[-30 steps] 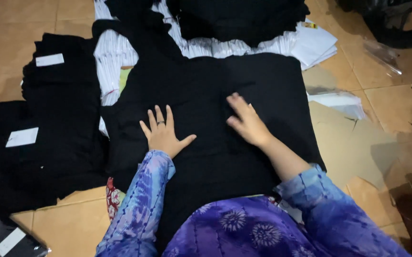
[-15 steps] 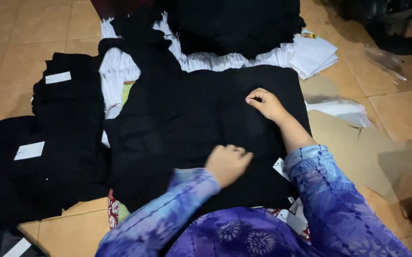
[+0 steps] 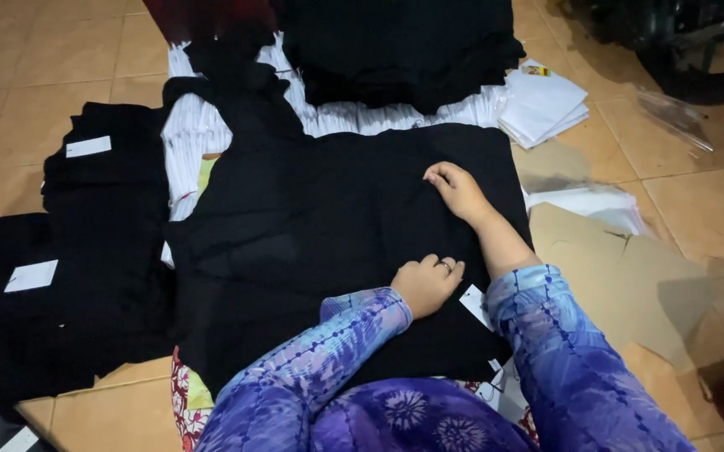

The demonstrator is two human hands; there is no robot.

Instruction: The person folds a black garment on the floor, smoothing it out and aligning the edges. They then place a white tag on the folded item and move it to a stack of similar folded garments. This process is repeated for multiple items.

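Note:
A large black garment (image 3: 312, 226) lies spread flat on the floor in front of me. My left hand (image 3: 427, 285), a ring on one finger, sits near the garment's lower right part with its fingers curled into the cloth. My right hand (image 3: 458, 188) lies further up on the right part of the same garment, fingers bent and pinching the fabric. Both of my arms are in blue and purple patterned sleeves. A white tag (image 3: 475, 303) shows just right of my left hand.
Folded black garments with white tags (image 3: 86, 243) are stacked at the left. A black pile (image 3: 395, 50) lies on white striped cloth (image 3: 195, 134) at the back. White sheets (image 3: 546, 105) and brown cardboard (image 3: 621, 276) lie at the right on the tiled floor.
My left hand has swung from the garment's left middle over to its lower right and curled shut. My right hand went up to the right edge, then came back inward.

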